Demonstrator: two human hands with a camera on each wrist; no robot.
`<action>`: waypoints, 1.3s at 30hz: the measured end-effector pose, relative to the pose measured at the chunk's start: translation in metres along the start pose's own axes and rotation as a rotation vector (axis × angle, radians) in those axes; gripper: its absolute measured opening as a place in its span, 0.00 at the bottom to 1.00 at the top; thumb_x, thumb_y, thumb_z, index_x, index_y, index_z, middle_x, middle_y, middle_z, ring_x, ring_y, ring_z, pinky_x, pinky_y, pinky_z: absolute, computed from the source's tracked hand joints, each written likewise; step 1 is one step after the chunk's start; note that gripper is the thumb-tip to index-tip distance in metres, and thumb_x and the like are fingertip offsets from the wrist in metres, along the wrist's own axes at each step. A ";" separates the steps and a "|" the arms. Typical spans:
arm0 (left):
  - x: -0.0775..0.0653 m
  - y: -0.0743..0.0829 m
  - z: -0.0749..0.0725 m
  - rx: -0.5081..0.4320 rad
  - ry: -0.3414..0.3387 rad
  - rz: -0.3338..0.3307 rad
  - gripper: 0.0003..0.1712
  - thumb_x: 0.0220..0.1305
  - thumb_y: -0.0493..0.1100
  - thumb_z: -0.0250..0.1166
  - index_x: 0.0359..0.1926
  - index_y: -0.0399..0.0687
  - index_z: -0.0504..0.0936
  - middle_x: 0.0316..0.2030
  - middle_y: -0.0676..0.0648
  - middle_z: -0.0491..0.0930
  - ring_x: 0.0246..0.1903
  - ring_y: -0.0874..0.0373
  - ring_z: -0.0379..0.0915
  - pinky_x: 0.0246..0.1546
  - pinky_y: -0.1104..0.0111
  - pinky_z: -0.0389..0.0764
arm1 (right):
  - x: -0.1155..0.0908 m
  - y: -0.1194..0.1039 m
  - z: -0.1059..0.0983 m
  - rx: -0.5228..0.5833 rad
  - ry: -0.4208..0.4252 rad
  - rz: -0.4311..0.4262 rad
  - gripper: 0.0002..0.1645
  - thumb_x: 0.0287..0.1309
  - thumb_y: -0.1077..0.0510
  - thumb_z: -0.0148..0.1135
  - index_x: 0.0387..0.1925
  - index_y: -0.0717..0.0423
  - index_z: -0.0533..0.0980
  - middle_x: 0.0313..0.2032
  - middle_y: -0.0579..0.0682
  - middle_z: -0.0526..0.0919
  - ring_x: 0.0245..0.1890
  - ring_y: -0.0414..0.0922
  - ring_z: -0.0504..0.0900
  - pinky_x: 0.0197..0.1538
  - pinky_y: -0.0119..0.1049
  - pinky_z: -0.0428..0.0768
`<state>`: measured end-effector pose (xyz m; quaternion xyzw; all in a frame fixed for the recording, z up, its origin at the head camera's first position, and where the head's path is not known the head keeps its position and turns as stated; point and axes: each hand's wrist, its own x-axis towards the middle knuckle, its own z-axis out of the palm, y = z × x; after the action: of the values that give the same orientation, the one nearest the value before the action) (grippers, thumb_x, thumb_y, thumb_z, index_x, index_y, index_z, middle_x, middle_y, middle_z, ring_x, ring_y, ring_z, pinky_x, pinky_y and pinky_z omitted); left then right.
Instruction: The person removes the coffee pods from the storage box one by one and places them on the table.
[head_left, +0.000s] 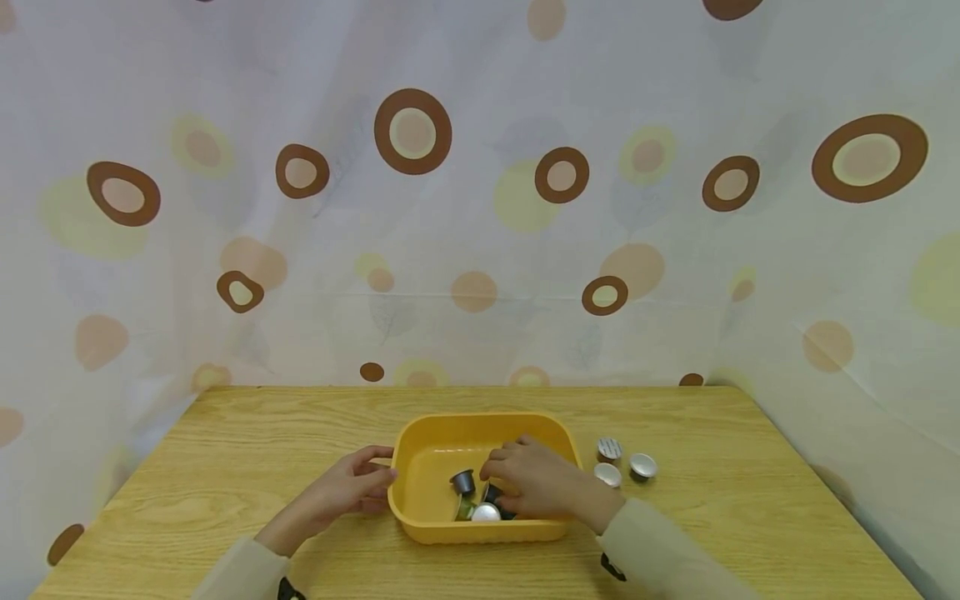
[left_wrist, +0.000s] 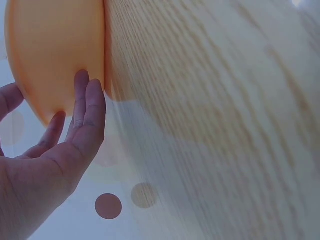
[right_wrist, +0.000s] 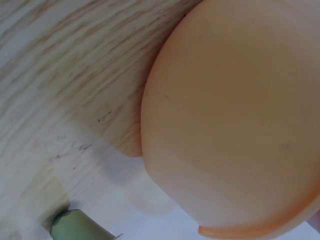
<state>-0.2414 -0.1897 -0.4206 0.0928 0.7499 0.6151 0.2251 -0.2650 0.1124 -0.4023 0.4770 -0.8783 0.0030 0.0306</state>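
A yellow plastic basin stands on the wooden table. Fingertips of my left hand touch its left outer wall, as the left wrist view also shows, with the fingers fairly straight. My right hand reaches over the right side into the basin, fingers bent downward beside coffee capsules. Near those fingers lie a dark capsule, a silver-lidded capsule and a green capsule. A grey capsule lies farther left. The hand partly hides the capsules, so a hold on one cannot be made out.
Outside the basin, to its right, are three more capsules: one with a printed lid, one with a plain pale lid and a dark-bodied one. Patterned cloth hangs behind the table and at both sides.
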 end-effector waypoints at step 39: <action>0.000 0.001 0.000 0.007 0.004 -0.003 0.34 0.66 0.49 0.54 0.65 0.35 0.54 0.53 0.34 0.70 0.45 0.51 0.77 0.45 0.58 0.79 | 0.012 -0.001 0.012 -0.049 0.009 -0.067 0.11 0.52 0.49 0.65 0.39 0.43 0.77 0.38 0.38 0.79 0.37 0.36 0.74 0.43 0.35 0.72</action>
<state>-0.2415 -0.1898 -0.4197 0.0912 0.7527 0.6123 0.2241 -0.2710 0.1017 -0.4133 0.5054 -0.8615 -0.0175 0.0463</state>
